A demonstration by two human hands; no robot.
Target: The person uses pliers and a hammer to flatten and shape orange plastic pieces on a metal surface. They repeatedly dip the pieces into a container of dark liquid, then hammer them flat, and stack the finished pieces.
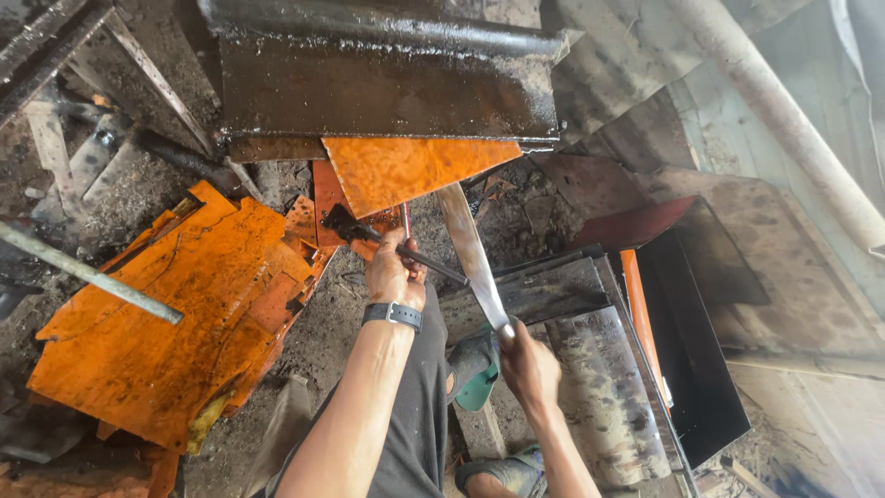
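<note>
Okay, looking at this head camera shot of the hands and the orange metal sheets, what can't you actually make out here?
Head view only:
- Long metal strip: its lower end is hidden inside the right hand.
- Dark tool: its handle is covered by the left hand; the head is too dark to identify.
- Orange sheet: its top edge runs under the black beam.
- Green sandal: partly hidden by the right hand and the leg.

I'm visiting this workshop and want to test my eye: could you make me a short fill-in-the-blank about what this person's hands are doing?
1. The left hand wears a dark ____ at the wrist.
2. The right hand grips the lower end of a long metal ____.
3. The painted sheet-metal scraps on the ground are ____ in colour.

Missing words: wristwatch; blade; orange
</note>
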